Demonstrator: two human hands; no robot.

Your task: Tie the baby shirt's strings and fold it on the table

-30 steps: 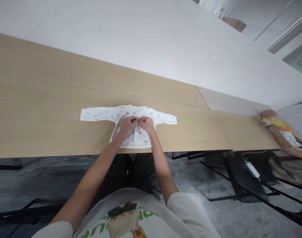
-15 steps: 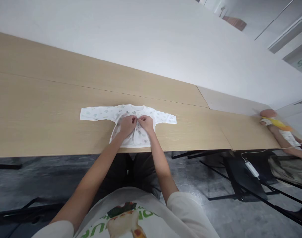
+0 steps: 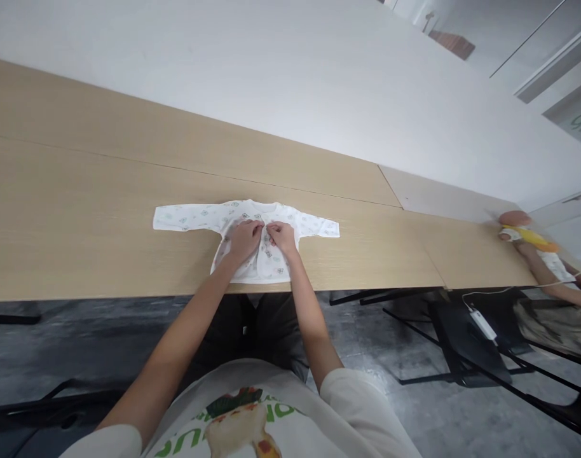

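Observation:
A small white baby shirt (image 3: 274, 262) with a sparse print lies face up on the wooden table, its long sleeves spread out to both sides. On the left half of its front, my left hand (image 3: 246, 238) pinches the cloth by the front opening, just below the neckline. Close beside it, my right hand (image 3: 281, 236) has its fingers curled in a pinch at the other edge of the opening. The fingertips almost meet at the centre. Any fastener between them is too small to make out.
The long wooden table (image 3: 104, 254) runs against a white wall (image 3: 252, 70). At its far right a doll in yellow (image 3: 533, 238) lies by another person's arm (image 3: 564, 291). Black folding chairs (image 3: 466, 343) stand below, one bearing a white power strip (image 3: 483, 324).
My right hand's fingers have shifted slightly and curled more, a little apart from the centre edge. My left hand and the shirt stay almost where they were.

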